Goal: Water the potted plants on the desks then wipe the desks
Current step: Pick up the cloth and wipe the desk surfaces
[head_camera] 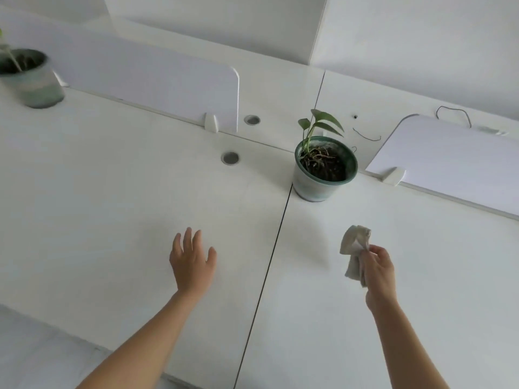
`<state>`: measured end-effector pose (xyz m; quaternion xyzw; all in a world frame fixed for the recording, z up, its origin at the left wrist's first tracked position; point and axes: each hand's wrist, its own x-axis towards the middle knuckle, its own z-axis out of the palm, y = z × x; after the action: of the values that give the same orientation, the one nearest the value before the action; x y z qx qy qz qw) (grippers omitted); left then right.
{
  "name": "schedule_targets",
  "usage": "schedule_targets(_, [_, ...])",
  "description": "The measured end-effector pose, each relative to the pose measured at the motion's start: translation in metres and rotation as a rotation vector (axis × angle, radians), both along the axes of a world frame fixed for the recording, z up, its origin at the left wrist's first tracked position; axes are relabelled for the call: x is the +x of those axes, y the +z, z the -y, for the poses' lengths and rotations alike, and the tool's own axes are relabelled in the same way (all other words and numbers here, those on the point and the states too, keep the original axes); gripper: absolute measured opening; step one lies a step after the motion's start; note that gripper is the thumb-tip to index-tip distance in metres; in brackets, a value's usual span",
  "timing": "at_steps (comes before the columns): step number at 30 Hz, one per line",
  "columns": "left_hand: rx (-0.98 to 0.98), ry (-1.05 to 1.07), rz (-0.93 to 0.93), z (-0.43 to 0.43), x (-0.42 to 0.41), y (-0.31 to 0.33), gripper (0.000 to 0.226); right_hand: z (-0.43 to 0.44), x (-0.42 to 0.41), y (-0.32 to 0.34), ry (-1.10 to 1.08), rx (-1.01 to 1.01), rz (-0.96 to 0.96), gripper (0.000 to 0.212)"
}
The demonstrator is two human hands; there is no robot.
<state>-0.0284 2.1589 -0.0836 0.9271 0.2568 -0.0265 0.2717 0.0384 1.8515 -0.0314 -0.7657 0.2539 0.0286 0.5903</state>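
Observation:
A small green plant in a pale green-rimmed pot [323, 175] stands at the seam between two white desks [112, 192]. A second potted plant [31, 77] sits at the far left, blurred. My right hand [379, 272] is raised over the right desk and grips a crumpled beige cloth [354, 248], which hangs above the surface. My left hand [192, 261] hovers over the left desk with fingers spread, holding nothing.
White divider panels [157, 88] [455, 161] stand along the back of each desk. Two round cable holes [230, 158] lie near the left divider. Thin dark cords [366, 135] lie behind the pot. The desks' near edge runs along the bottom left.

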Motion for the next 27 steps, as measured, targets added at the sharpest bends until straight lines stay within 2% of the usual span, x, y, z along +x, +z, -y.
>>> schedule_targets(2, [0.08,-0.052,-0.113,-0.001,0.011,-0.015,0.057,0.014,0.041,-0.009,0.006,-0.147,0.017,0.016])
schedule_targets(6, [0.17,-0.072,-0.24,-0.001,0.011,-0.032,0.056,0.014,0.098,-0.029,0.181,-0.508,-0.128,0.031])
schedule_targets(10, [0.188,-0.07,-0.241,0.001,0.013,-0.037,0.056,-0.001,0.119,-0.051,0.354,-0.629,-0.173,0.052])
schedule_targets(13, [0.214,-0.045,-0.221,0.0,0.016,-0.04,0.057,-0.013,0.115,-0.067,0.439,-0.798,-0.272,0.051])
schedule_targets(18, [0.252,-0.033,-0.189,-0.001,0.014,-0.047,0.057,-0.045,0.082,-0.068,0.531,-0.895,-0.297,0.051])
schedule_targets(20, [0.279,-0.018,-0.158,-0.002,0.013,-0.051,0.057,-0.07,0.057,-0.074,0.682,-0.976,-0.193,0.051])
schedule_targets(23, [0.328,0.006,-0.071,-0.003,0.014,-0.058,0.056,-0.107,0.018,-0.088,0.952,-1.009,0.097,0.057])
schedule_targets(27, [0.365,0.02,0.004,-0.003,0.014,-0.063,0.055,-0.14,0.019,-0.09,1.156,-1.142,0.258,0.053])
